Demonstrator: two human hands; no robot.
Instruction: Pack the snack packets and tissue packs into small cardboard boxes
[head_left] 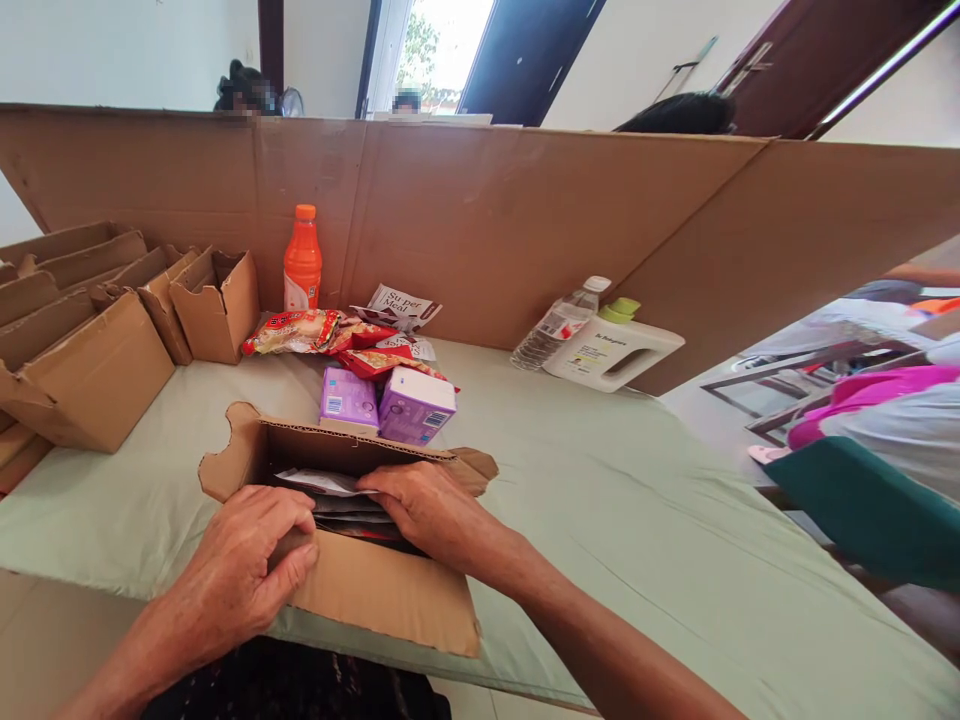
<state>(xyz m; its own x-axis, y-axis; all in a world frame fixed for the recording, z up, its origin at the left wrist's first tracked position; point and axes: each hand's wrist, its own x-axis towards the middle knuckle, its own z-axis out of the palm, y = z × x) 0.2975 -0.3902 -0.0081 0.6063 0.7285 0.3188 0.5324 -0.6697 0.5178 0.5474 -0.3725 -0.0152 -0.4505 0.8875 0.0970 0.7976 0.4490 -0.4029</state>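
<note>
An open cardboard box [390, 590] stands in front of me, its near flap folded out toward me. Inside lie several flat sachets [322, 483], stacked, the top one pale. My left hand [255, 560] is closed over the box's near left edge, fingers curled inside and thumb outside. Into the box's right side reaches my right hand [427, 505], its fingers closed at the edge of the top sachet; some fingertips are hidden. Just behind the box are two purple tissue packs [417, 408].
Beyond the tissues lie red snack packets [300, 330] and "Super Meal" sachets [401, 305]. An orange bottle [302, 260], a leaning clear bottle [559, 325] and a white jug [611, 350] stand by the cardboard screen [465, 220]. Several cardboard boxes [105, 370] fill the left. People are beyond the screen.
</note>
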